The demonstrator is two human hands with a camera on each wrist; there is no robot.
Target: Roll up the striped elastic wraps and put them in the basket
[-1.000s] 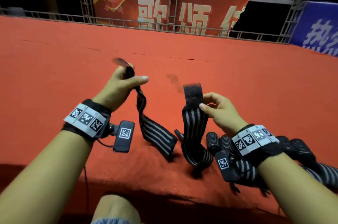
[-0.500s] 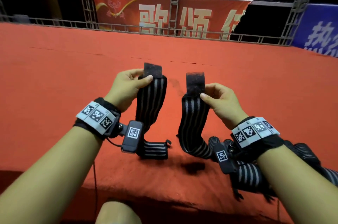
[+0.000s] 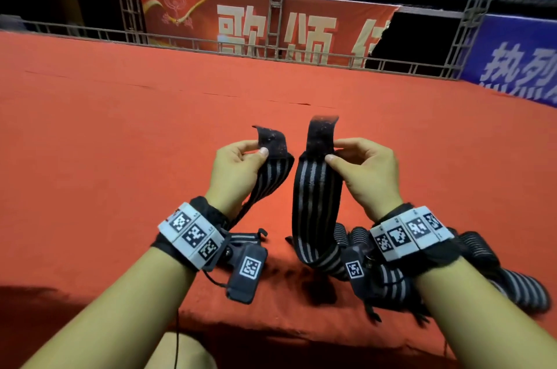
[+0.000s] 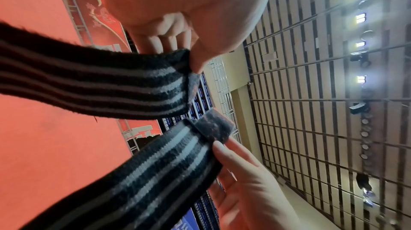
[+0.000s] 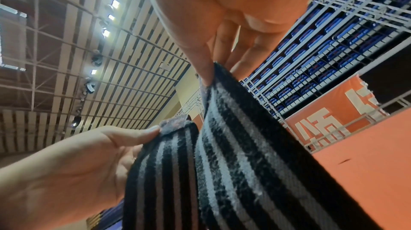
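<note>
Two black elastic wraps with grey stripes stand upright side by side over the red carpet. My left hand point(image 3: 260, 148) pinches the left wrap point(image 3: 272, 176) just under its black velcro end; its tail trails on the carpet behind my wrist. My right hand point(image 3: 333, 151) pinches the right wrap point(image 3: 316, 203) the same way, and its tail curls down beneath that wrist. The left wrist view has the left wrap point(image 4: 100, 82) above the right wrap point(image 4: 155, 172). From the right wrist, the right wrap point(image 5: 255, 146) overlaps the left wrap point(image 5: 160, 172). No basket is in view.
More striped wraps, some rolled point(image 3: 479, 248) and some loose point(image 3: 518, 287), lie in a pile under and right of my right wrist. The red carpeted platform point(image 3: 120, 157) drops off at its near edge by my knee point(image 3: 180, 350). A metal railing point(image 3: 211, 46) and banners bound the far side.
Both hands have come closer together at the centre. The left wrap turned from edge-on and dangling to upright, with its velcro end next to the right wrap's.
</note>
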